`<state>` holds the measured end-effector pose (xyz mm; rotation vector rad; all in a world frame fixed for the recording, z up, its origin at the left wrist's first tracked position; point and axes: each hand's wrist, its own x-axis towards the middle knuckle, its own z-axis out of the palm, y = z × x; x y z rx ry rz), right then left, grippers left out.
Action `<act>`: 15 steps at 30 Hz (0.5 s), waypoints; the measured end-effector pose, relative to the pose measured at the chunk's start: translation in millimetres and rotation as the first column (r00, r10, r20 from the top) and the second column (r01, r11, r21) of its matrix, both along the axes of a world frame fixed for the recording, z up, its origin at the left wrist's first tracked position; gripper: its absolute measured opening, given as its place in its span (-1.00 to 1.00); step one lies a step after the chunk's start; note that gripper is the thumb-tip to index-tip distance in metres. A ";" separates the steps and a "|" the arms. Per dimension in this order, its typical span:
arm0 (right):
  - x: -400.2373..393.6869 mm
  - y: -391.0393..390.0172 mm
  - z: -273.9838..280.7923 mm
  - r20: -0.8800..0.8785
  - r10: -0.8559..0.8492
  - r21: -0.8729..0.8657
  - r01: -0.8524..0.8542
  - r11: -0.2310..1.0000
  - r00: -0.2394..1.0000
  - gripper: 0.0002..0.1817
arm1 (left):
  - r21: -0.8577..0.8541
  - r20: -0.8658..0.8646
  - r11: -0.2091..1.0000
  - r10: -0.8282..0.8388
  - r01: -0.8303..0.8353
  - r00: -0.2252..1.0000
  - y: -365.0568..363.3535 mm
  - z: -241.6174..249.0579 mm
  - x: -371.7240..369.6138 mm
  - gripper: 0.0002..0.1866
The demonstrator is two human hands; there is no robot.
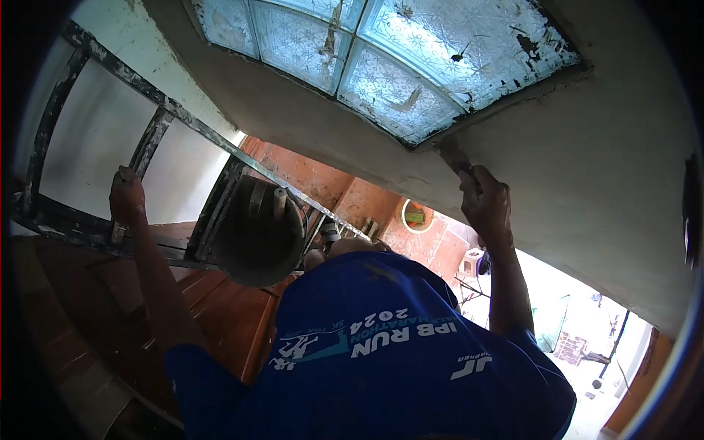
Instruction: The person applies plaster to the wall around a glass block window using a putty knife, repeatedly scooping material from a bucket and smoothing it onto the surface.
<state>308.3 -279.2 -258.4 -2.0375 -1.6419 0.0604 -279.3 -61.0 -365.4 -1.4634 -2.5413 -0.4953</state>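
Observation:
My right hand (486, 209) is closed round a small flat-bladed scraper (455, 157), its handle mostly hidden in my fingers. The blade lies against the grey plastered wall (543, 154), just below the lower corner of the glass block window (403, 77). Dark smears and flakes mark the patterned glass. To the left, my left hand (127, 196) is wrapped round a rung of a paint-spattered ladder (150, 136). Beside the ladder and close to my body, a dark bucket (260, 242) holds what look like tool handles (280, 202).
Far below are reddish floor tiles (359, 202) and a pale round tub (416, 216) with something green and orange inside. A small pale stool (471, 262) stands near it. Brown wooden panels (213, 308) lie behind the ladder, and bright ground shows at lower right.

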 end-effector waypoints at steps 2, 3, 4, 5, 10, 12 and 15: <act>8.2 2.9 -2.1 0.036 0.013 0.070 -0.016 0.997 0.999 -0.84 | -0.003 -0.003 1.000 -0.011 0.011 1.000 0.0 -2.5 -3.3 -0.44; 9.5 -1.1 -0.7 0.051 -0.008 0.039 0.006 0.999 0.999 -0.84 | -0.004 -0.004 1.000 -0.014 0.014 1.000 0.7 -3.5 -5.5 -0.43; 8.8 -11.9 0.6 0.067 -0.031 0.005 0.030 1.000 0.997 -0.83 | -0.009 -0.001 1.000 -0.008 0.008 1.000 2.2 -3.9 -7.1 -0.43; 8.3 -17.0 1.9 0.085 -0.051 -0.031 0.054 0.998 0.995 -0.83 | -0.017 0.003 1.000 -0.001 0.001 1.000 3.4 -5.1 -7.9 -0.44; 3.8 -1.6 -0.2 0.073 0.032 -0.053 -0.028 0.998 0.997 -0.82 | -0.020 0.012 1.000 -0.004 0.005 1.000 3.5 -3.4 -4.2 -0.44; 8.0 9.6 -7.6 0.103 0.069 -0.028 -0.067 0.997 0.992 -0.83 | -0.014 0.004 1.000 -0.003 0.003 1.000 0.0 0.7 -0.4 -0.45; 10.1 15.0 -13.8 0.128 0.053 0.017 -0.056 0.998 0.990 -0.83 | -0.030 0.017 0.999 0.021 -0.020 1.000 0.6 2.1 0.2 -0.44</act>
